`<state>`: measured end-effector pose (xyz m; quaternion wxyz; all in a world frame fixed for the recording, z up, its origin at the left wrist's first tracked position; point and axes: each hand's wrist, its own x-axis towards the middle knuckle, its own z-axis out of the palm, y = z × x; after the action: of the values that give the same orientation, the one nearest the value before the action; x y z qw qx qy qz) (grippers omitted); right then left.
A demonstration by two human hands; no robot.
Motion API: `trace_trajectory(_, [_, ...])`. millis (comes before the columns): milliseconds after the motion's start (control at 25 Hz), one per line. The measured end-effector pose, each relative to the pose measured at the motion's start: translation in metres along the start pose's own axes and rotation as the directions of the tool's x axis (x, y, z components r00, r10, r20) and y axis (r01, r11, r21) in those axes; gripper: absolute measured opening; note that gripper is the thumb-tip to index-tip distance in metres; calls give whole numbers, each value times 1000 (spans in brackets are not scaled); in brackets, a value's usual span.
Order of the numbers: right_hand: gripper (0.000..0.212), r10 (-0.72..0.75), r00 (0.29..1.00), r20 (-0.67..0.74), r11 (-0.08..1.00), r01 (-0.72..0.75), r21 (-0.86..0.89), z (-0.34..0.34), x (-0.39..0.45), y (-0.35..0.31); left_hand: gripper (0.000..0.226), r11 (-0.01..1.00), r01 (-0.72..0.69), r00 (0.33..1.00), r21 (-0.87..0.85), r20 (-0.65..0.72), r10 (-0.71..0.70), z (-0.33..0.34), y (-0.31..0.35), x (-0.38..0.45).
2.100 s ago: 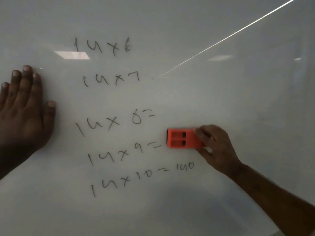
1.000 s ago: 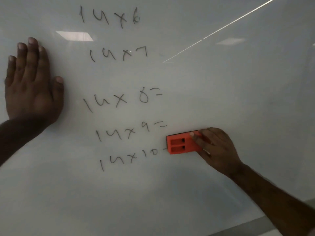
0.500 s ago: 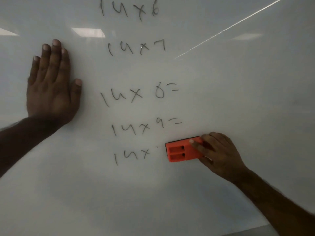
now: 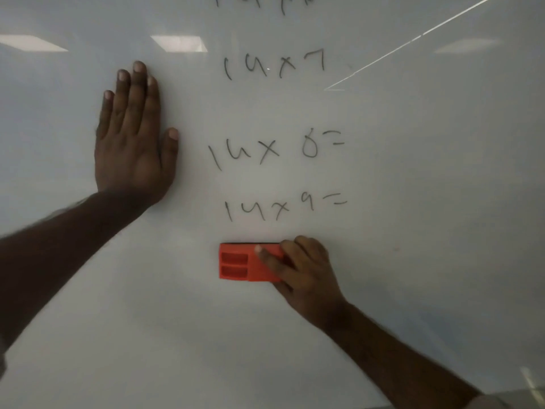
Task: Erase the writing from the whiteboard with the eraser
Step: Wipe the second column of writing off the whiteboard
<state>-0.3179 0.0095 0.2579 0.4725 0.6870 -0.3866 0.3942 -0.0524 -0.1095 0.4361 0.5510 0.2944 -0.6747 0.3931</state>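
Pressing the eraser flat to the whiteboard at lower centre, our right hand clamps its fingers over it to wipe upward at the writing, while our left hand braces flat, fingers together, upper left.

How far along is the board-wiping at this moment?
Done: the board is bare under 14x9=. In hand: the right hand presses the orange eraser on the whiteboard there; the left hand lies flat on it. Left: 14x9=, 14x8=, 14x7, and a cropped top line.
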Motion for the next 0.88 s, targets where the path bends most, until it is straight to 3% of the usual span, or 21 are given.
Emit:
trace_trajectory(240, [44, -263, 958, 114, 964, 265, -1, -16, 0, 9, 66, 1000, -12, 1000, 21, 28, 12, -6, 1, -4])
trace_trajectory(320, [41, -199, 974, 108, 978, 204, -45, -37, 9, 42, 66, 999, -12, 999, 30, 31, 11, -6, 1, -6])
trace_trajectory(440, [44, 40, 999, -2, 990, -40, -132, -74, 19, 101, 66, 1000, -20, 999, 22, 42, 19, -5, -2, -9])
trace_trajectory(600, [53, 264, 957, -120, 945, -282, -167, -98, 8, 131, 66, 999, -43, 999, 20, 27, 43, -4, -6, -11])
trace_trajectory(680, [57, 262, 956, -129, 947, -281, -157, -93, 15, 128, 66, 999, -38, 999, 25, 26, 38, -3, -5, -11])
trace_trajectory(880, [54, 118, 992, -35, 991, -120, -64, -52, 68, 70, 66, 999, -37, 999, 29, 32, 37, -4, -2, -11])
